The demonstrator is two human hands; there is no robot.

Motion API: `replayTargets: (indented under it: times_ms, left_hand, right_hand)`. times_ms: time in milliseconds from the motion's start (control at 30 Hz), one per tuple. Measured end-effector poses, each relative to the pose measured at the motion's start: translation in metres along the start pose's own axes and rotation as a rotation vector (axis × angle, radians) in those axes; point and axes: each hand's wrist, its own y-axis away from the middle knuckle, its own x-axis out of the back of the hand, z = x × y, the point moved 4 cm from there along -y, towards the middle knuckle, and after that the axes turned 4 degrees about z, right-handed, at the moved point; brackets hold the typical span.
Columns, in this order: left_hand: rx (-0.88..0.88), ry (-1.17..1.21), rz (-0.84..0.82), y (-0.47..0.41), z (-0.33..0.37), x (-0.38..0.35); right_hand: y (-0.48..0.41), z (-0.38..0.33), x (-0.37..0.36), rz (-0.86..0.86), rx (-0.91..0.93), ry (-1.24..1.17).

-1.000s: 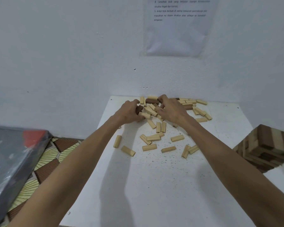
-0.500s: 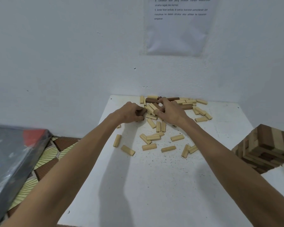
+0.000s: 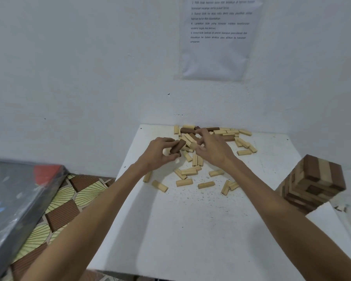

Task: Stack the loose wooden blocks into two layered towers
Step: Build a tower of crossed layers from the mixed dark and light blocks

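Note:
Several loose light and dark wooden blocks (image 3: pixel 190 171) lie scattered over the far half of the white table (image 3: pixel 190 230). My left hand (image 3: pixel 158 155) holds a dark brown block (image 3: pixel 177 146) between thumb and fingers, just left of the pile. My right hand (image 3: pixel 213 148) reaches into the pile with curled fingers and pinches a light block (image 3: pixel 193 146) at its tip. A finished tower (image 3: pixel 312 183) of mixed light and dark blocks stands at the table's right edge.
The table sits in a corner against white walls, with a printed sheet (image 3: pixel 219 37) taped above. A dark wrapped board (image 3: pixel 14 203) leans at the left over a patterned floor (image 3: pixel 69 203). Small crumbs speckle the table's middle.
My left hand has drawn back from the pile towards me with a dark block lifted in its fingers. My right hand has shifted slightly and picked up a light block.

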Motion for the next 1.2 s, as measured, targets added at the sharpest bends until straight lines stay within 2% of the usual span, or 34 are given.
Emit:
replayTargets:
  times_ms: [167,267,533,800,1000,1200]
  left_hand:
    - [-0.072,0.069,0.065,0.042,0.045,0.005]
    - [-0.039,0.071,0.089,0.075,0.065,0.003]
    - [0.063,0.14,0.049,0.158,0.083,-0.027]
    - [0.09,0.116,-0.028,0.176,0.082,-0.044]
    - [0.144,0.034,0.11,0.183,0.083,-0.048]
    - [0.276,0.088,0.266,0.189,0.082,-0.04]
  right_hand:
    - [0.057,-0.02,0.008,-0.003,-0.015,-0.04]
    - [0.097,-0.026,0.004,-0.02,-0.033,-0.075]
    - [0.194,-0.028,-0.015,-0.168,-0.059,-0.094]
    - [0.217,-0.018,-0.028,-0.188,-0.01,-0.167]
    - [0.215,-0.012,-0.034,-0.193,-0.031,-0.233]
    - [0.209,-0.015,-0.041,-0.198,-0.037,-0.264]
